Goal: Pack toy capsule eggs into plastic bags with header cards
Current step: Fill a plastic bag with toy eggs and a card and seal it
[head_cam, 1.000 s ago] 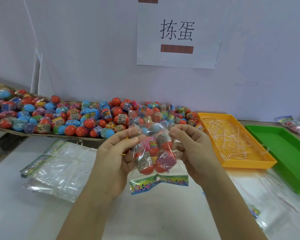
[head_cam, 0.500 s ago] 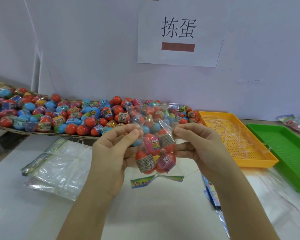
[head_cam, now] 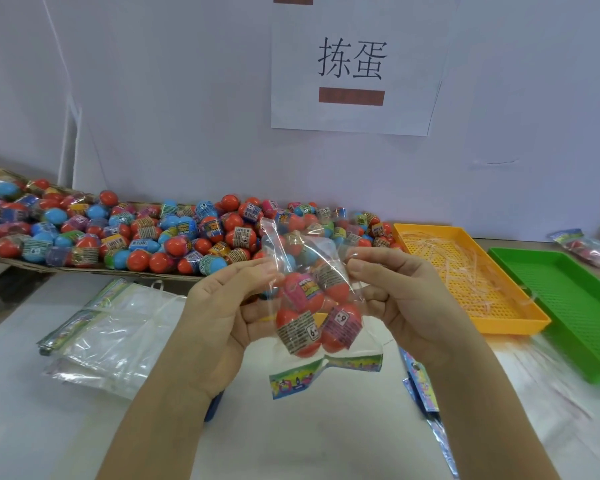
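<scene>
Plastic bag (head_cam: 312,299), head view: held above the bench (head_cam: 309,431) with several eggs inside and the header card (head_cam: 326,372) hanging below. Left hand (head_cam: 219,317) and right hand (head_cam: 406,306) each pinch its open mouth, fingers tight on the film. Judged filled but unsealed; egg pile (head_cam: 153,237) and empty bags (head_cam: 118,334) remain.

Your head view faces forward and down across the table (head_cam: 291,441) to the wall (head_cam: 187,98). Your left hand (head_cam: 219,320) and right hand (head_cam: 409,306) sit close to it.
</scene>
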`<action>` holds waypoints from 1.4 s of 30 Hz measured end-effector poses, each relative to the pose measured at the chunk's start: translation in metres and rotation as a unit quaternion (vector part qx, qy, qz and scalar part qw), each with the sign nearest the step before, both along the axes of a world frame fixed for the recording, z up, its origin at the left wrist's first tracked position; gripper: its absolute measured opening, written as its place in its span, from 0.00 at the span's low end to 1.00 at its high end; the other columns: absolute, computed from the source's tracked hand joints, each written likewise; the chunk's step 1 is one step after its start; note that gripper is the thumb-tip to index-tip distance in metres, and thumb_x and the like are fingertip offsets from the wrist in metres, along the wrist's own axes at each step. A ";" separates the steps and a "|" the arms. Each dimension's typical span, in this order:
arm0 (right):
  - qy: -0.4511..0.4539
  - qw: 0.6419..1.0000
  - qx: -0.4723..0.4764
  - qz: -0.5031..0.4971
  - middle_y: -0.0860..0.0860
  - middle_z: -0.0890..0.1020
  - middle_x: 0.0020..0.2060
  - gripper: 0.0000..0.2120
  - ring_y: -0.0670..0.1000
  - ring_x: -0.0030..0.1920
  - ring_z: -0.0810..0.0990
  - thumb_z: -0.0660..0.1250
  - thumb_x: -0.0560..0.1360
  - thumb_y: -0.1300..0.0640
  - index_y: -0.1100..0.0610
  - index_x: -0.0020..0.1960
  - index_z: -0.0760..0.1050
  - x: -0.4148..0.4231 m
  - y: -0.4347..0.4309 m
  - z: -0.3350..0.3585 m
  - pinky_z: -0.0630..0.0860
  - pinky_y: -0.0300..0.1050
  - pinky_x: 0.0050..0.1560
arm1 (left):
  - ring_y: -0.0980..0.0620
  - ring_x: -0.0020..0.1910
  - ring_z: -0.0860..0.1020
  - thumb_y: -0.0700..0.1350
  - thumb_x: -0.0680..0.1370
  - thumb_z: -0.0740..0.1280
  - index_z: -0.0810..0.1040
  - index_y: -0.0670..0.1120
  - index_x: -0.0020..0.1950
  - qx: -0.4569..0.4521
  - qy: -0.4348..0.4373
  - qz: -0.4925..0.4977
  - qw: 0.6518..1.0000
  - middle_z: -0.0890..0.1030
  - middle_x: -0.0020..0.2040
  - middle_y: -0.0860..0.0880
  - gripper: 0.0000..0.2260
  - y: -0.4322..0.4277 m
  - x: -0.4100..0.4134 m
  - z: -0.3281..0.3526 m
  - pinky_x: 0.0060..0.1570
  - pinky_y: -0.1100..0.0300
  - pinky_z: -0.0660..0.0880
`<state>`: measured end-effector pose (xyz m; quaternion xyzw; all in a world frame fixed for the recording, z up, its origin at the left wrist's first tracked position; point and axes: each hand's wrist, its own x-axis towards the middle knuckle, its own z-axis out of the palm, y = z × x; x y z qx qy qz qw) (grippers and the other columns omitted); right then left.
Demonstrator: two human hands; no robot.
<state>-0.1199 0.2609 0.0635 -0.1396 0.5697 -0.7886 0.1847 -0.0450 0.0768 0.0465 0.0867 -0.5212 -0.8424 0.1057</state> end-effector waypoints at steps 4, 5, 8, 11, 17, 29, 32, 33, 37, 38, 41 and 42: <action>0.002 1.000 0.006 0.008 0.56 0.85 0.35 0.12 0.48 0.24 0.80 0.76 0.55 0.57 0.57 0.39 0.85 0.000 0.001 0.001 0.78 0.39 0.27 | 0.52 0.28 0.83 0.39 0.66 0.69 0.85 0.46 0.34 -0.018 0.001 0.022 1.000 0.85 0.35 0.45 0.06 0.002 0.001 0.001 0.24 0.61 0.78; 0.004 1.000 0.010 0.009 0.56 0.85 0.35 0.12 0.49 0.25 0.81 0.76 0.55 0.57 0.56 0.39 0.85 0.000 0.002 0.001 0.78 0.39 0.27 | 0.52 0.28 0.82 0.36 0.69 0.68 0.85 0.46 0.33 -0.019 0.001 0.031 0.999 0.85 0.34 0.46 0.08 0.002 0.002 0.002 0.23 0.62 0.78; 0.001 1.000 0.011 0.013 0.57 0.85 0.34 0.10 0.51 0.27 0.83 0.75 0.56 0.58 0.56 0.37 0.85 -0.001 0.004 0.002 0.78 0.38 0.27 | 0.52 0.27 0.82 0.32 0.75 0.65 0.84 0.45 0.35 -0.018 0.002 0.044 0.999 0.84 0.33 0.46 0.14 0.002 0.002 0.003 0.22 0.63 0.76; -0.003 1.000 0.003 0.018 0.56 0.84 0.33 0.07 0.50 0.26 0.82 0.74 0.58 0.60 0.56 0.37 0.85 -0.001 0.004 0.001 0.78 0.38 0.27 | 0.53 0.27 0.81 0.31 0.76 0.64 0.84 0.46 0.39 -0.009 -0.001 0.040 0.999 0.84 0.34 0.47 0.14 0.004 0.002 0.006 0.22 0.63 0.76; 0.011 1.000 -0.009 0.027 0.56 0.84 0.33 0.07 0.48 0.28 0.81 0.72 0.62 0.64 0.58 0.39 0.86 -0.002 0.005 0.000 0.79 0.37 0.29 | 0.53 0.28 0.82 0.32 0.76 0.63 0.86 0.48 0.35 0.020 0.001 0.029 0.999 0.85 0.36 0.48 0.18 0.004 0.002 0.006 0.23 0.61 0.77; 0.049 0.998 -0.015 0.021 0.54 0.84 0.33 0.10 0.47 0.30 0.82 0.72 0.60 0.63 0.57 0.41 0.86 -0.001 0.007 0.003 0.79 0.37 0.30 | 0.54 0.27 0.81 0.40 0.65 0.66 0.84 0.43 0.48 0.026 0.002 -0.047 0.999 0.84 0.34 0.46 0.14 -0.001 -0.001 -0.002 0.27 0.61 0.78; 0.050 0.999 -0.008 0.022 0.55 0.84 0.33 0.09 0.47 0.29 0.81 0.71 0.62 0.64 0.59 0.41 0.85 -0.001 0.008 0.002 0.80 0.38 0.30 | 0.55 0.25 0.79 0.38 0.67 0.66 0.87 0.45 0.36 0.018 0.004 -0.040 0.999 0.83 0.31 0.47 0.10 0.002 0.001 0.001 0.25 0.63 0.77; 0.050 0.998 -0.006 0.023 0.55 0.84 0.33 0.09 0.48 0.29 0.81 0.71 0.62 0.65 0.59 0.40 0.85 -0.001 0.008 0.002 0.80 0.38 0.30 | 0.55 0.25 0.80 0.36 0.70 0.65 0.87 0.46 0.36 0.018 0.006 -0.030 0.999 0.83 0.32 0.47 0.11 0.002 0.002 0.002 0.25 0.63 0.77; 0.050 0.998 -0.006 0.029 0.55 0.83 0.31 0.07 0.47 0.28 0.81 0.70 0.62 0.66 0.58 0.37 0.84 0.000 0.007 0.003 0.79 0.38 0.30 | 0.55 0.24 0.79 0.33 0.76 0.61 0.86 0.47 0.32 0.020 0.011 -0.001 1.000 0.84 0.33 0.48 0.20 0.005 0.004 0.006 0.22 0.66 0.74; 0.050 0.998 -0.007 0.030 0.55 0.83 0.31 0.07 0.48 0.28 0.81 0.70 0.62 0.66 0.57 0.36 0.84 0.000 0.006 0.003 0.79 0.38 0.29 | 0.56 0.23 0.79 0.32 0.76 0.61 0.85 0.47 0.31 0.017 0.012 0.005 1.000 0.84 0.33 0.48 0.21 0.006 0.003 0.007 0.22 0.66 0.74; 0.051 0.998 -0.013 0.031 0.55 0.83 0.31 0.07 0.48 0.28 0.81 0.69 0.62 0.67 0.57 0.34 0.83 0.000 0.006 0.004 0.79 0.38 0.29 | 0.56 0.25 0.80 0.30 0.76 0.61 0.85 0.47 0.30 0.011 0.026 0.023 0.999 0.85 0.33 0.50 0.21 0.007 0.002 0.006 0.22 0.67 0.74; 0.052 0.998 -0.013 0.032 0.55 0.83 0.31 0.07 0.48 0.28 0.81 0.69 0.62 0.67 0.57 0.34 0.83 0.000 0.006 0.004 0.79 0.38 0.29 | 0.56 0.27 0.81 0.31 0.75 0.61 0.85 0.47 0.30 0.007 0.031 0.026 0.999 0.85 0.34 0.50 0.21 0.008 0.002 0.006 0.23 0.66 0.75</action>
